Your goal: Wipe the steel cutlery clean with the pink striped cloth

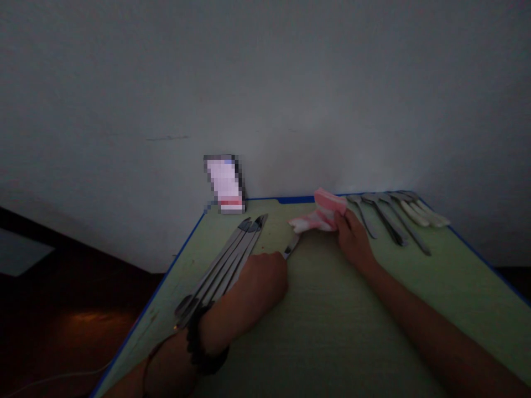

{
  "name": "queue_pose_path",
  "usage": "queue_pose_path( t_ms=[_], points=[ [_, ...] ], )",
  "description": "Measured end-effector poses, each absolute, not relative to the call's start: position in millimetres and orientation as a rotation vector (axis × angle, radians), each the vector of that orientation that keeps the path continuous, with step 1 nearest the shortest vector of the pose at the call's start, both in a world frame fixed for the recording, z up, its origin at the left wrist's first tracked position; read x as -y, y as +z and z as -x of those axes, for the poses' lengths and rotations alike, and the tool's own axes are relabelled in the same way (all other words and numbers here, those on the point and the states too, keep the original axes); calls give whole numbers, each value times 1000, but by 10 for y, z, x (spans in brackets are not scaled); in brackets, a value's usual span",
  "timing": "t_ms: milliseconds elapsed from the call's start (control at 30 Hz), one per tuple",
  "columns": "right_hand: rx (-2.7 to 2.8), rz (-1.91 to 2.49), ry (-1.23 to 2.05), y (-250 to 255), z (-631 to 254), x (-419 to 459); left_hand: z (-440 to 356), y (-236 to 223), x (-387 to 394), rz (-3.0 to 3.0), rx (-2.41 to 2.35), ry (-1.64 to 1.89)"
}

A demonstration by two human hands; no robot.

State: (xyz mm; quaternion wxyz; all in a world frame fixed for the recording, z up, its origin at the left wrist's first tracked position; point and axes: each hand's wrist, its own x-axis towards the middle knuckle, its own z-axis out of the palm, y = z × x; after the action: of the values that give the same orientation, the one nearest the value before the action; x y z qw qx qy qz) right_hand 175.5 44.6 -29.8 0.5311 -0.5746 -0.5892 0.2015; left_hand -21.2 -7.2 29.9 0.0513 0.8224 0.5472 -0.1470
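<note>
Just in front and to the left of the pink-and-white cloth (326, 213), a metal utensil (291, 246) is gripped by the left hand (265, 273), which is closed in a fist so that most of the utensil is hidden. Its visible end is pointed at the cloth's lower left edge; whether the two are touching cannot be told. At its right side the cloth is pinched between the thumb and fingers of the right hand (350, 235), and it is held bunched above the far part of the pale green worktop (332, 331).

To the left of the cloth, several long metal utensils (224, 265) are laid side by side at a slant, and their near ends are partly covered by the left forearm, on which a dark beaded bracelet (199, 342) is worn. To the right of the cloth, more metal utensils (384, 224) are spread in a loose row, and beyond them some white-handled utensils (415, 214) are grouped. Farther back and left of the cloth, a phone (226, 185) with a lit, blurred screen is propped up near the grey wall (265, 83), which is seen behind the cloth.
</note>
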Motion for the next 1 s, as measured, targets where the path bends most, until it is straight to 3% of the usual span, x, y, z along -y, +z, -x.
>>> queue_pose_path(
  t_ms=[267, 600, 767, 1000],
  points=[
    [1249, 1250, 700, -235, -1827, -468, 221, 348, 71, -2483, -1476, -292],
    [959, 1143, 883, -305, -1843, -584, 441, 871, 184, -1660, -1331, 220],
    [878, 1120, 906, -279, -1812, -601, 196, 647, 201, -1476, -1060, 486],
    [1008, 1449, 841, -302, -1827, -547, -260, 275, 287, -943, -908, 933]
  ],
)
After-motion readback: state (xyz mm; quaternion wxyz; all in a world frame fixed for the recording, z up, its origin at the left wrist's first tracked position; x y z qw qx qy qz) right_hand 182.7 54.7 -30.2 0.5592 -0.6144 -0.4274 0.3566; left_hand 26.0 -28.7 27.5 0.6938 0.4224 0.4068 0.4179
